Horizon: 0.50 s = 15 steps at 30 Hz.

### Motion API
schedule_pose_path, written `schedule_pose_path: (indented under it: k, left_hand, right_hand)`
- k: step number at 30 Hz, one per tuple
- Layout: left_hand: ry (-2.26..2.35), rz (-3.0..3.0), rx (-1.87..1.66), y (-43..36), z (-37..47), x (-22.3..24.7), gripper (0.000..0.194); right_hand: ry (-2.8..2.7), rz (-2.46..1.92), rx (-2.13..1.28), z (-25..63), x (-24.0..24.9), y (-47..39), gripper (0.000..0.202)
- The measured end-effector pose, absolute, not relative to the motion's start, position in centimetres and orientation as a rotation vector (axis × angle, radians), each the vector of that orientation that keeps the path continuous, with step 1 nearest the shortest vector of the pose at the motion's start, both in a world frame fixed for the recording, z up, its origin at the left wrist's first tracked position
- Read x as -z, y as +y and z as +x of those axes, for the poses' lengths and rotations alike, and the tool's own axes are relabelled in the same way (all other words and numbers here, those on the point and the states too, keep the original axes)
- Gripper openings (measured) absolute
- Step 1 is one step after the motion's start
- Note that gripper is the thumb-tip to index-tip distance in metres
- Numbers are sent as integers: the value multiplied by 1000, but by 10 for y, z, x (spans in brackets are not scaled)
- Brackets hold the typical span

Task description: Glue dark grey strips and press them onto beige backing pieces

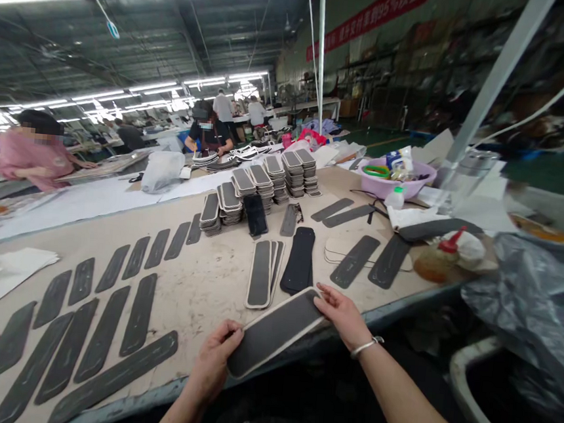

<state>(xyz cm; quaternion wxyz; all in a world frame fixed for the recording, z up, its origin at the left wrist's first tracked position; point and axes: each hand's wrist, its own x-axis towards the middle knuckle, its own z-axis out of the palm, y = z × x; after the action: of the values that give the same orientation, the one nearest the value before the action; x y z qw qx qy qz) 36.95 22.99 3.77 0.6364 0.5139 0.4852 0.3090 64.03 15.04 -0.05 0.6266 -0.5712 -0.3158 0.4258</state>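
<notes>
Between my two hands is a long grey panel (pixel 276 333) with rounded corners and a pale border, tilted over the table's front edge. My left hand (pixel 217 354) grips its left end, thumb on top. At its far right corner my right hand (pixel 345 312) pinches it; a bracelet circles that wrist. Just beyond lie a few similar pale-edged panels (pixel 260 275), overlapping, and beside them a black panel piece (pixel 299 259). Farther back stand several stacks of pale-edged panels (pixel 231 197), with a dark phone-like slab (pixel 255 214) leaning against them.
Rows of dark strips (pixel 95 340) cover the table's left side. To the right are more dark strips (pixel 355 261), a red-tipped bottle (pixel 439 255) of amber liquid and a purple basin (pixel 398 175). A grey plastic bag (pixel 530 306) hangs over a bin at right. Other people work farther back.
</notes>
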Motion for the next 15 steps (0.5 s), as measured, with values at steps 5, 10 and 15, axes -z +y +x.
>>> schedule_pose_path:
  k: [5, 10, 15]
  left_hand:
    - [1047, 1022, -703, 222, 374, -26, 45]
    - [1060, 1128, -583, 218, 371, -22, 42]
    - [1038, 1127, -403, 218, 376, -24, 51]
  right_hand:
    - [-629, -1250, -1014, 638, -8, 152, 48]
    - [-611, -1236, -991, 639, -14, 153, 47]
    - [-636, -1238, -1028, 639, -16, 154, 47]
